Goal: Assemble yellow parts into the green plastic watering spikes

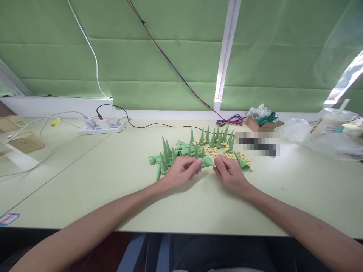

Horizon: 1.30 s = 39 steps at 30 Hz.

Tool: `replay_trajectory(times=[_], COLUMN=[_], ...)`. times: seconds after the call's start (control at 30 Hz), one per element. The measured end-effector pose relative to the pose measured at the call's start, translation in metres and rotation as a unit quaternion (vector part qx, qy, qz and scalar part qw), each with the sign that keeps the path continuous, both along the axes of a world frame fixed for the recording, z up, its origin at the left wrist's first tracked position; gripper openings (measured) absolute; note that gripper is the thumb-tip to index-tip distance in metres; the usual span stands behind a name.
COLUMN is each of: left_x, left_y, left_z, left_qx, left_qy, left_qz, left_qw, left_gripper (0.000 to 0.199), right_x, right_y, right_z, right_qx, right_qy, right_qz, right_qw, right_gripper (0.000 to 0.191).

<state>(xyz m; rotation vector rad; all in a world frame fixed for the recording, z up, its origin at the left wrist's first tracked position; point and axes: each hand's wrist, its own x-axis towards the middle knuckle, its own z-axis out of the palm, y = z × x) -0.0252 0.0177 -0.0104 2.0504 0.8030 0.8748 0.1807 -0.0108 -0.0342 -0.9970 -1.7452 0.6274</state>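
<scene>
One green cone (208, 162) is held sideways — left hand (183, 170) gripping its wide end, right hand (231, 174) pinching its tip — nearer than the standing cones (163, 166) and yellow pieces (211, 150) on the bench (93, 185).

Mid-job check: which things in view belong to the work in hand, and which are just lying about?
Likely part of the job:
green cone, held in the left hand, its tip at the right hand
other green cones
small yellow pieces

Apparently just lying about:
power strip
coiled wire
cardboard box
drink cup
</scene>
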Motion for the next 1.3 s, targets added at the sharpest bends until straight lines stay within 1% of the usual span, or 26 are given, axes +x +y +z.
replay_trajectory(times=[0.1,0.2,0.37,0.5,0.57,0.63,0.73,0.83,0.87,0.97,1.07,1.13,1.3], left_x=[-0.0004,-0.0004,-0.0018,-0.0034,-0.0035,-0.003,-0.0017,-0.0008,-0.0007,-0.0008,-0.0006,-0.0002,0.0006], left_y=[0.0003,0.0007,0.0016,0.0027,0.003,0.0029,0.0025,0.002,0.0018,0.0003,-0.0016,-0.0026,-0.0031], left_z=[-0.0008,-0.001,0.0,-0.0022,-0.0032,-0.0031,-0.0019,-0.0019,-0.0024,-0.0043,-0.0054,-0.0059,-0.005], left_qx=[-0.086,-0.119,-0.11,-0.103,-0.086,-0.049,0.036,0.114,0.133,0.177,0.208,0.218,0.184], left_qy=[0.005,0.011,0.014,0.02,0.026,0.032,0.031,0.014,0.008,-0.001,-0.002,0.005,0.017], left_qz=[-0.033,-0.039,-0.029,-0.031,-0.027,-0.021,-0.012,-0.004,-0.004,-0.016,-0.029,-0.024,0.012], left_qw=[0.996,0.992,0.993,0.994,0.996,0.998,0.999,0.993,0.991,0.984,0.978,0.976,0.983], left_gripper=[0.059,0.06,0.051,0.046,0.043,0.04,0.037,0.042,0.04,0.026,0.023,0.022,0.019], right_x=[0.0002,-0.0004,-0.0003,0.001,0.0013,0.0012,0.0003,-0.0007,-0.001,-0.0015,-0.0019,-0.0023,-0.0031], right_y=[-0.001,-0.0018,-0.0007,0.0005,0.0005,0.0,-0.0013,-0.0028,-0.0033,-0.0047,-0.006,-0.0064,-0.0064], right_z=[0.0016,0.0035,0.0034,0.001,0.0004,0.0006,0.0028,0.0052,0.0057,0.0057,0.005,0.0052,0.008], right_qx=[0.018,0.022,0.012,0.011,0.008,0.003,0.004,0.006,0.006,0.007,0.008,0.015,0.033], right_qy=[-0.047,-0.074,-0.09,-0.087,-0.085,-0.083,-0.081,-0.076,-0.074,-0.072,-0.066,-0.059,-0.047], right_qz=[0.006,0.026,0.044,0.052,0.057,0.06,0.06,0.059,0.058,0.047,0.04,0.036,0.006], right_qw=[0.999,0.997,0.995,0.995,0.995,0.995,0.995,0.995,0.996,0.996,0.997,0.998,0.998], right_gripper=[0.041,0.038,0.036,0.037,0.039,0.041,0.043,0.047,0.048,0.051,0.053,0.053,0.053])
